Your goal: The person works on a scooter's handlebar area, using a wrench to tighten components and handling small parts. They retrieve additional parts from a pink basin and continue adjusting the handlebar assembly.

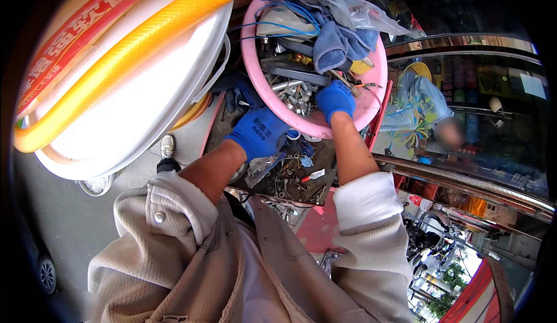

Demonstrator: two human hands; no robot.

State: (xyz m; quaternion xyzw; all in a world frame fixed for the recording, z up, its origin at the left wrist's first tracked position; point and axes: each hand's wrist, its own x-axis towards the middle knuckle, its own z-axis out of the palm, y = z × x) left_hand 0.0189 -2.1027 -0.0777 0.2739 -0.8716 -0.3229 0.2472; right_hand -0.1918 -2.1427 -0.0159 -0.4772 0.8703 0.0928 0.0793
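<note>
Across the upper left of the frame sits the biggest thing near you, a coil of yellow ribbed plastic hose (145, 39) wound on a broad white drum (133, 108); it takes no part in what your hands are doing. Right of it, at the top centre, is the round pink plastic basin (253, 71), tilted toward you and crowded with a crumpled blue cloth (339, 42), clear plastic bags (348, 4), dark metal strips and a heap of small silvery nuts and bolts (296, 94). Judge that basin as heavy for its size and thin-walled: the rim will flex, and the loose hardware will slide to the low side if you tip it further. Your left hand (258, 133), in a blue work glove, is cupped under the lower left rim, bearing it from below, which looks the soundest place to hold. Your right hand (335, 100), gloved alike, reaches over the near rim with fingers curled down among the hardware; whether they pinch a piece you cannot tell. Below the basin, a dark tray of scattered small parts (290, 178) lies close under your wrists.
</note>
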